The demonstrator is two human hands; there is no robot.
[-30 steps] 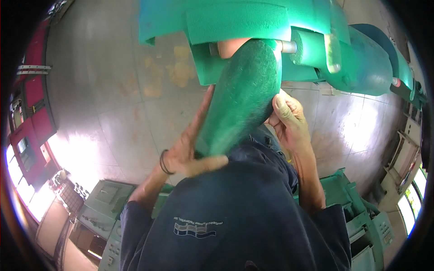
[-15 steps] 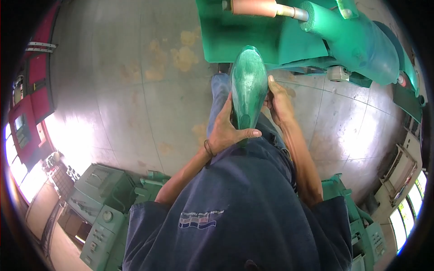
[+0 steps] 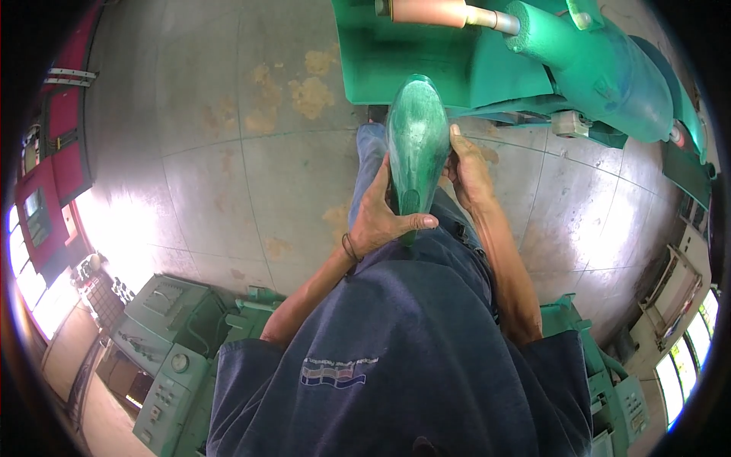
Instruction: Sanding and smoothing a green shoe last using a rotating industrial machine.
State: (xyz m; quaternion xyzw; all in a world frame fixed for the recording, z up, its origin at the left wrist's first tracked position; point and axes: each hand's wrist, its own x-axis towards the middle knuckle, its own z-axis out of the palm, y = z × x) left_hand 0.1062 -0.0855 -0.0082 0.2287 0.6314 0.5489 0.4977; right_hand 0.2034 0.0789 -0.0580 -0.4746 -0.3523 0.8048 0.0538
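A glossy green shoe last (image 3: pixel 417 133) is held up in front of my body, its broad rounded end pointing away from me. A small dark recess shows near its narrow end. My left hand (image 3: pixel 381 217) grips that narrow end from the left, thumb stretched across it and a finger along its side. On the other side, my right hand (image 3: pixel 470 169) holds the last's right flank, thumb raised along the edge and the other fingers curled partly out of sight behind it.
Just beyond the last stands a green machine (image 3: pixel 411 61) with an orange-pink roller (image 3: pixel 428 11) and a thick green cylinder (image 3: pixel 601 76). Green machines with a control panel (image 3: pixel 171 396) stand behind me on both sides. The grey tiled floor (image 3: pixel 205 152) has tan stains.
The shoe last has shifted and tilted very slightly in my hands. Both hands keep their hold in nearly the same place.
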